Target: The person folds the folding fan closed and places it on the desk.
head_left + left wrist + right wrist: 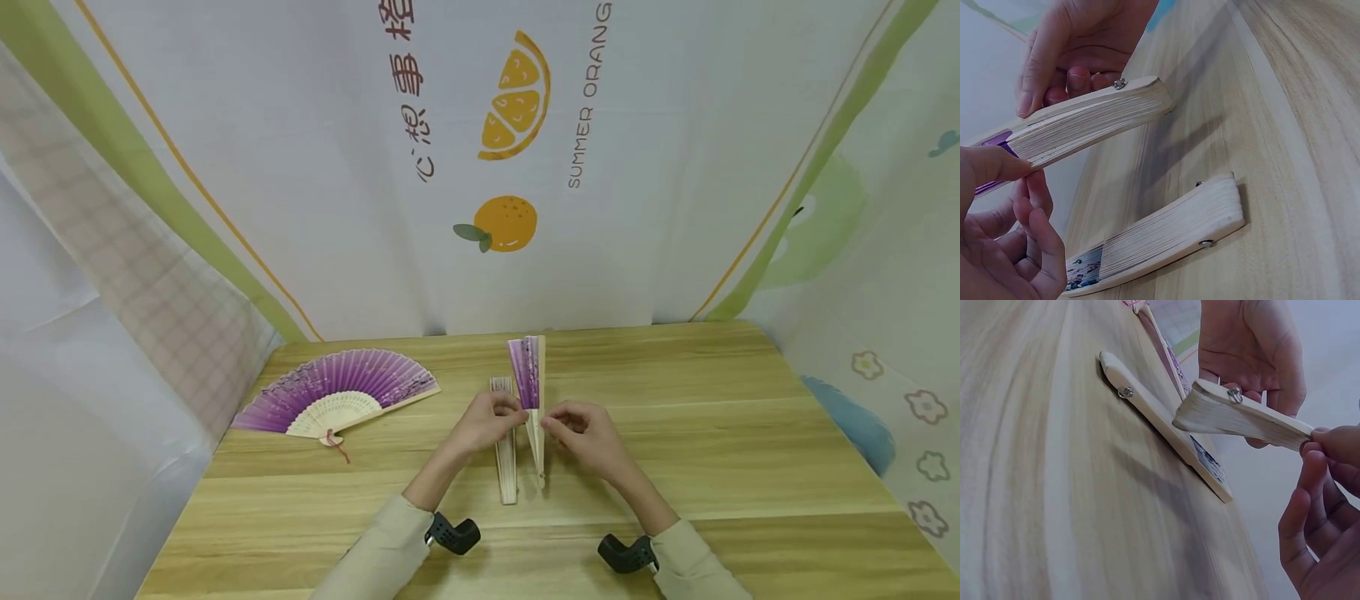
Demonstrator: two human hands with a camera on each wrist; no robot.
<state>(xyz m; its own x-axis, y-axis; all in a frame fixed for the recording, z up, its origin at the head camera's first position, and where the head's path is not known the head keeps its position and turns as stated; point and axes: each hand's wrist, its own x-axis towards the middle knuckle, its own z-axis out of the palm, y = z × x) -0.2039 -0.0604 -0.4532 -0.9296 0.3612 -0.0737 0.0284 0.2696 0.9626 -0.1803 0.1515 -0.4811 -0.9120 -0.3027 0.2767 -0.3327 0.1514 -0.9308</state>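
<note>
Above the wooden table (720, 454), left hand (487, 421) and right hand (590, 433), fingers curled, pinch a purple fan (530, 379), seemingly barely spread.

The head view is evenly lit; the 2 wrist views look dimmer, soft shadows (1179, 142) crossing wood (1291, 200).

Draped-off recording booth, building type can't be told; evidence: wooden table (750, 433); behind table, white cloth (637, 208) with 2 orange prints; left of table, checked cloth (157, 250); right of table, flower-print cloth (900, 350); over table's near side, 2 black wrist cameras (454, 535)
</note>
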